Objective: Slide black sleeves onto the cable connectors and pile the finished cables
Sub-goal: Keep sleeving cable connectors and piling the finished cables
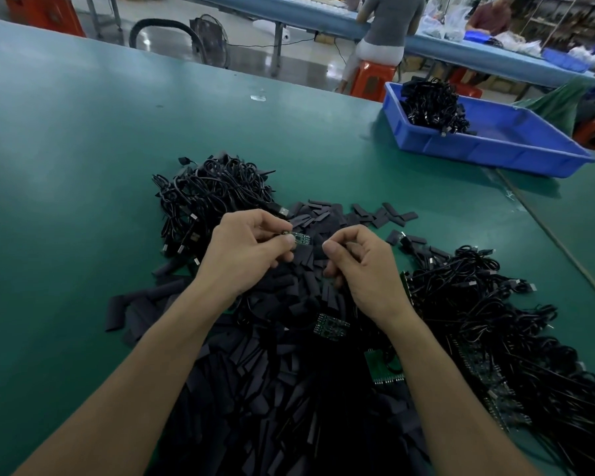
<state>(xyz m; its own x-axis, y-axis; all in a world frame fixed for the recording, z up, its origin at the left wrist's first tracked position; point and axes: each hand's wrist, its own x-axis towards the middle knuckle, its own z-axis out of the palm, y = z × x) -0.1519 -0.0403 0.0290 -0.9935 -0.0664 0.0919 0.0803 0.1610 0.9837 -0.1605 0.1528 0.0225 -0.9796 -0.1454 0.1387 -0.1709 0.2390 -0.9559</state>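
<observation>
My left hand (248, 249) pinches a small green circuit-board connector (301, 238) on a black cable, just above a heap of flat black sleeves (282, 372). My right hand (361, 262) is a little to the right, its thumb and fingers curled round a black sleeve (349, 250) that is mostly hidden. A pile of black cables with USB plugs (213, 197) lies beyond my left hand. A larger tangle of black cables with green boards (488, 324) spreads out to the right.
The green table (83, 166) stretches away to the left and back. A blue plastic bin (495, 149) holding a bundle of black cables (433, 104) stands at the back right. People sit at a blue bench beyond the table's far edge.
</observation>
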